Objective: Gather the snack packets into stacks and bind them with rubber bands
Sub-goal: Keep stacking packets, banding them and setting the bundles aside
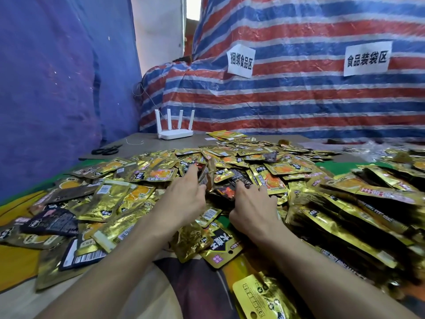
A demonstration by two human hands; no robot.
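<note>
Left hand (186, 196) clamps several packets (206, 178) on edge to square them. Right hand (253, 210) curls over a dark packet (226, 191); its grip I cannot tell.

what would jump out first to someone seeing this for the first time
A sprawling heap of gold snack packets covers the table, with the left hand and right hand reaching into its middle. Behind hangs a red, white and blue striped tarp bearing two white paper signs; a white router stands at the table's far left.
</note>
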